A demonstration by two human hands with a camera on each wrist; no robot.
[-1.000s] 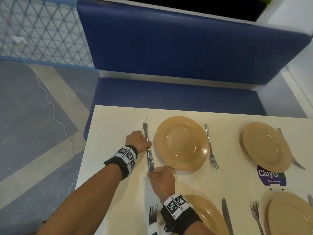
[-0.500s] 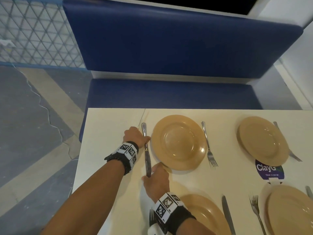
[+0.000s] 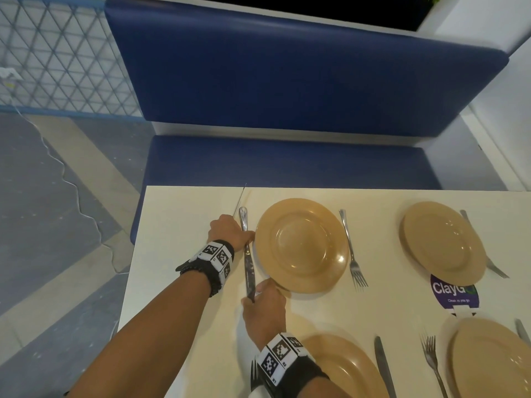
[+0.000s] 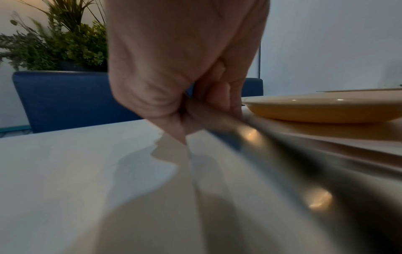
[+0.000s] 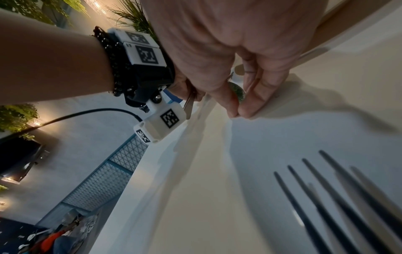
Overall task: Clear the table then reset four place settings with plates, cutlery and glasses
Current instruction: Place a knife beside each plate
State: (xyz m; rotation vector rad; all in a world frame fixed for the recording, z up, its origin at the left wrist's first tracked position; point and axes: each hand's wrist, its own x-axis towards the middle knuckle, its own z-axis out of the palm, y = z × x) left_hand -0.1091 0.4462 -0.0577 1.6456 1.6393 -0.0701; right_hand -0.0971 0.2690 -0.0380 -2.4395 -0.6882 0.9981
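Observation:
A steel knife (image 3: 247, 262) lies on the cream table (image 3: 178, 225), just left of the far-left tan plate (image 3: 301, 245). My left hand (image 3: 240, 232) grips its handle, with the handle's end sticking out beyond the fingers. My right hand (image 3: 257, 295) pinches the blade tip at the near end. In the left wrist view my left hand (image 4: 195, 103) curls round the knife (image 4: 250, 137) beside the plate (image 4: 326, 108). In the right wrist view my right hand (image 5: 237, 111) has thumb and finger pressed together low on the table.
A fork (image 3: 352, 248) lies right of the far-left plate. Three more tan plates sit at far right (image 3: 442, 244), near left (image 3: 344, 366) and near right (image 3: 488, 357), each with cutlery beside it. A fork (image 5: 326, 197) lies under my right wrist. A blue bench (image 3: 287, 162) stands beyond the table.
Both hands keep hold of the knife. Its near end has shifted slightly, so it lies straighter along the plate's left edge.

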